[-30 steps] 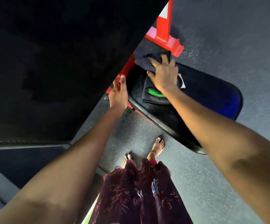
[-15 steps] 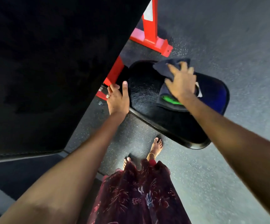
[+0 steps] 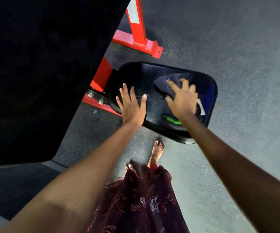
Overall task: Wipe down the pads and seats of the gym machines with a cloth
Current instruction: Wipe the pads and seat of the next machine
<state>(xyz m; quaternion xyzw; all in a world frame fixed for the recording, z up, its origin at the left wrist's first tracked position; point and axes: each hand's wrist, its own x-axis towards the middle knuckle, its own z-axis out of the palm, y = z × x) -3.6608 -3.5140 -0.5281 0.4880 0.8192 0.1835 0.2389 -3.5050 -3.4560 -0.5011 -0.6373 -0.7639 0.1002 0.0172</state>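
Observation:
A black padded seat (image 3: 146, 73) of a red-framed gym machine lies below me, roughly in the middle of the head view. A dark blue cloth (image 3: 174, 81) with a green patch and a white tag lies on its right half. My right hand (image 3: 182, 100) presses flat on the cloth with fingers spread. My left hand (image 3: 130, 103) rests flat on the seat's left part, fingers straight, holding nothing.
A large black back pad (image 3: 40, 73) fills the upper left, close to my left arm. The red steel frame (image 3: 135, 39) stands behind the seat on grey speckled floor (image 3: 236, 47). My bare feet (image 3: 157, 148) and a maroon skirt are just below the seat.
My right hand has slid the cloth to the right across the seat. My left hand has moved from the seat's left edge onto its surface and flattened out.

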